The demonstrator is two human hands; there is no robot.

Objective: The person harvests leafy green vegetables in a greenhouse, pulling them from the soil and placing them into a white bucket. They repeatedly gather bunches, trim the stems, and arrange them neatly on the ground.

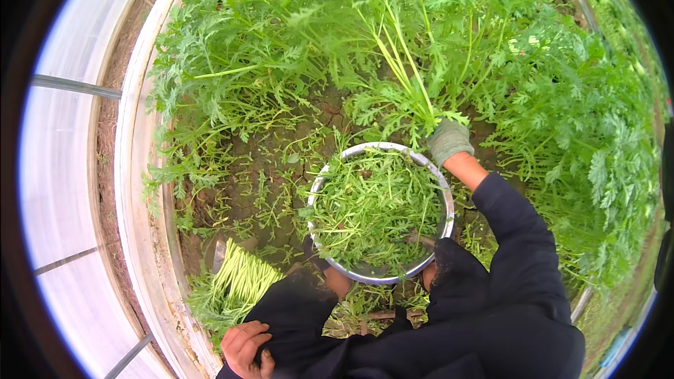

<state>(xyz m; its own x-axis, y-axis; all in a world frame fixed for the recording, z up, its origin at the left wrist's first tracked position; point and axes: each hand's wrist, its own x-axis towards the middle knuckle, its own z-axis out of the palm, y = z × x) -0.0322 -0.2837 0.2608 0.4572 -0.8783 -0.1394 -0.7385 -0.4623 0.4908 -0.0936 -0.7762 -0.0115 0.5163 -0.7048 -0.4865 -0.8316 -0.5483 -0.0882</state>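
My right hand (450, 141), in a grey-green knit glove, is closed around the lower part of several long pale-green stalks (400, 63) of a feathery-leaved green. The stalks lean up and away into the standing plants. Just left of that hand sits a round metal basin (447, 205), heaped with cut leaves and stem pieces (374, 205). My bare left hand (246, 347) rests on my dark-trousered left thigh, fingers loosely bent and thumb apart, with nothing visible in it. Close by lies a bundle of trimmed stalks (247, 273), cut ends pointing up and leaves toward me.
Dense leafy plants (253, 47) stand ahead, with more plants (600, 131) on the right. Leaf scraps litter the cracked soil (258, 168). A pale raised edging (139, 131) and a translucent greenhouse wall (63, 142) curve along the left. The basin stands between my legs.
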